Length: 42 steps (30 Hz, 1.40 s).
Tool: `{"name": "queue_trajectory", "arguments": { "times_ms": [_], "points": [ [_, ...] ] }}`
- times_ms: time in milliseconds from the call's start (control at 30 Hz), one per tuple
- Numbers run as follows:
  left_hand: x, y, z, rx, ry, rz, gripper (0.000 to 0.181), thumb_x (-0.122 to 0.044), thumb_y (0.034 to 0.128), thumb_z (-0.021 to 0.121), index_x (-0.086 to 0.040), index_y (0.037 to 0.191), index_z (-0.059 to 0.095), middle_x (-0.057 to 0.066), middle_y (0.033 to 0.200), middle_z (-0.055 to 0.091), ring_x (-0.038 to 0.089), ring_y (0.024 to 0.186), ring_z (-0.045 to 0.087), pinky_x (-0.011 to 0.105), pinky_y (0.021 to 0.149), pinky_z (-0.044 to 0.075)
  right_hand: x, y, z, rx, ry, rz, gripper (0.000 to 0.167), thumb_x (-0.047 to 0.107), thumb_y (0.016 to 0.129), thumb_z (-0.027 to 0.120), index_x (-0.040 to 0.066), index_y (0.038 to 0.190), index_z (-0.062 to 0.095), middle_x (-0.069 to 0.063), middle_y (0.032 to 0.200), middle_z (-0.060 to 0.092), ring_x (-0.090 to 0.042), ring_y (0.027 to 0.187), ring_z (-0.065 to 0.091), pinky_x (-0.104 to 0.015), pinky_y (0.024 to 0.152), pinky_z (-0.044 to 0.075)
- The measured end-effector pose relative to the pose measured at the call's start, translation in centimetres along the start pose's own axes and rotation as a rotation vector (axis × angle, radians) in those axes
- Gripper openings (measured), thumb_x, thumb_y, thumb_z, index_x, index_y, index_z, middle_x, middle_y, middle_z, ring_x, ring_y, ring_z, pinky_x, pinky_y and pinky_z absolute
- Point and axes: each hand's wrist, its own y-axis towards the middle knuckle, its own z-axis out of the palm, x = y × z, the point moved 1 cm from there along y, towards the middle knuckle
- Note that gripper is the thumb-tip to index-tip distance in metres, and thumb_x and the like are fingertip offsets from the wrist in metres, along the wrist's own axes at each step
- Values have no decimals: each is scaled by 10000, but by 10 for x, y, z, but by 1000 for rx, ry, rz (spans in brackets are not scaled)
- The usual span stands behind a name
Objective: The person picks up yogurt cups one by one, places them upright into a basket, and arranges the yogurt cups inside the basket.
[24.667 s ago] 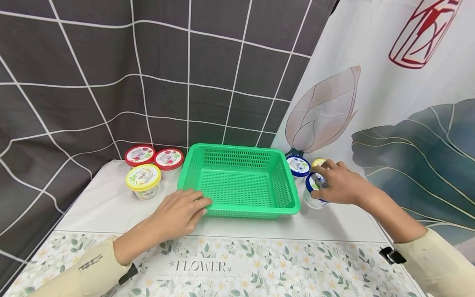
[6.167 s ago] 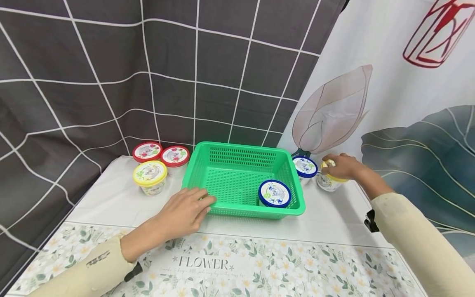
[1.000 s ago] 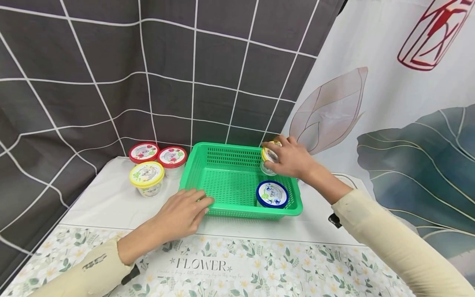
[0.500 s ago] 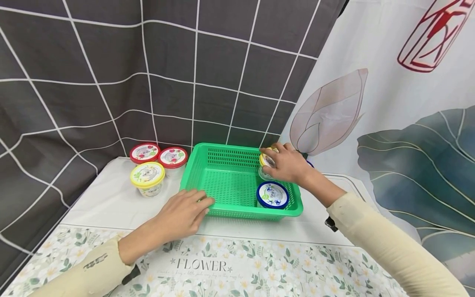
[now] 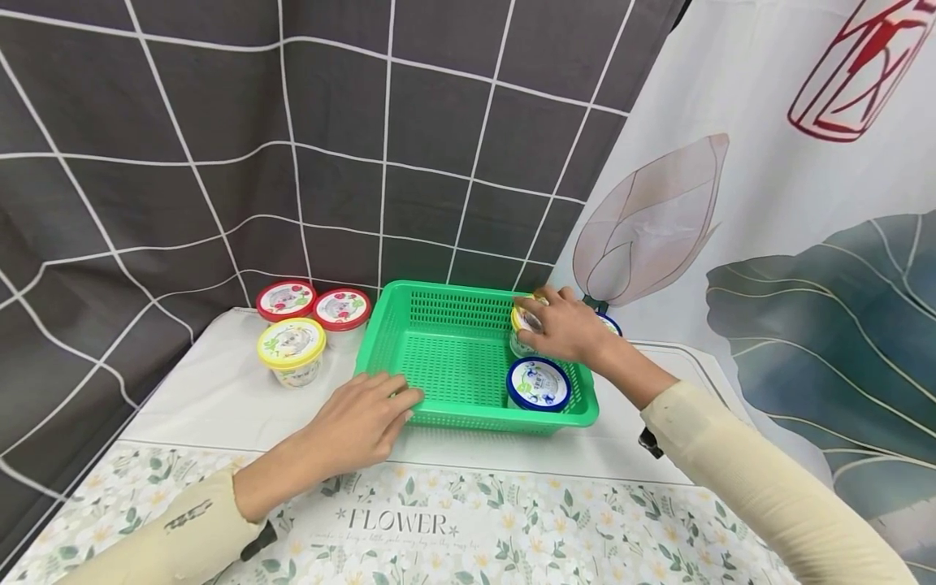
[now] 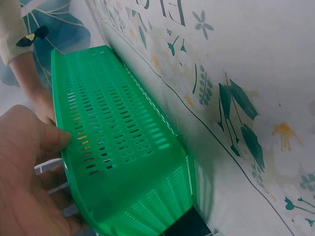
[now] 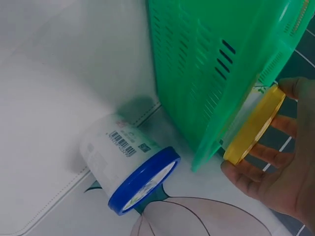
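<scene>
My left hand (image 5: 363, 418) holds the front-left rim of a green slotted plastic basket (image 5: 475, 417); in the left wrist view the thumb lies over the rim and the other fingers are on its far side. Inside the basket's back-right corner, my right hand (image 5: 569, 327) grips a tub with a yellow lid (image 7: 252, 129). The right wrist view shows fingers and thumb spread around that lid's edge. A blue-lidded tub (image 5: 539, 383) sits in front of it in the basket's front-right corner. Another blue-lidded tub (image 7: 129, 160) stands outside, right of the basket, mostly behind my right hand in the head view.
Left of the basket stand two red-lidded tubs (image 5: 342, 309) and a yellow-lidded tub (image 5: 291, 345) close together. A dark grid curtain (image 5: 322, 122) hangs behind. A flowered cloth (image 5: 409, 520) covers the table's near part.
The first blue-lidded tub went from the table's right side into the basket. Then the yellow-lidded tub was carried left and lowered into the back-right corner. My left hand stayed on the rim.
</scene>
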Motion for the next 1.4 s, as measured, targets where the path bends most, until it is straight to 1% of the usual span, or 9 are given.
{"name": "queue_trajectory", "arguments": {
  "times_ms": [167,233,467,567,867,1067,1233,1400],
  "points": [
    [-1,0,0,1,-2,1,215,-156,1043,762,-131,1254,801,-13,1018,715,159,881,607,292,757,508,0,0,4,2,0,-5,675,492,1087,596,195,1690,536,-262,1677,534,-534,1399,579,-718,1053,589],
    [-1,0,-1,4,-1,0,215,-156,1044,763,-132,1255,799,-12,1019,713,160,882,606,291,757,504,1,1,6,0,-3,-10,671,491,1087,599,193,1685,543,-265,1669,543,-537,1395,584,-718,1051,589],
    [-1,0,-1,17,-7,-8,226,-153,1046,758,-132,1267,798,-15,1005,698,155,873,588,282,755,492,2,2,12,15,5,-7,664,478,1086,617,185,1679,551,-270,1662,552,-543,1424,578,-771,1128,533],
    [-1,0,-1,20,-14,-8,230,-149,1047,754,-126,1272,798,-11,1008,699,158,878,590,288,759,497,2,2,13,24,9,-6,662,473,1089,617,181,1679,550,-272,1662,553,-543,1426,574,-773,1148,518],
    [0,1,0,16,-10,-12,226,-152,1047,754,-132,1267,799,-12,1012,704,156,877,592,286,756,497,2,5,18,34,9,-5,664,486,1093,599,182,1681,548,-264,1659,557,-527,1396,578,-752,1104,549],
    [0,0,-1,19,-9,-14,222,-151,1047,752,-136,1264,794,-11,1026,712,159,885,598,282,757,492,3,6,21,44,6,-18,660,479,1106,579,168,1687,537,-270,1665,551,-547,1440,559,-735,1151,524],
    [0,0,-1,17,-8,-10,227,-145,1046,752,-128,1268,796,-8,1023,712,164,888,605,297,764,513,3,6,22,59,13,-7,662,485,1116,571,169,1697,523,-268,1691,527,-561,1498,525,-747,1182,500],
    [-1,0,-1,15,-7,-8,229,-132,1035,755,-132,1261,794,-10,1017,710,160,879,597,294,761,511,3,7,23,67,30,2,660,481,1121,564,165,1699,519,-269,1702,514,-568,1518,506,-754,1190,487]
  ]
}}
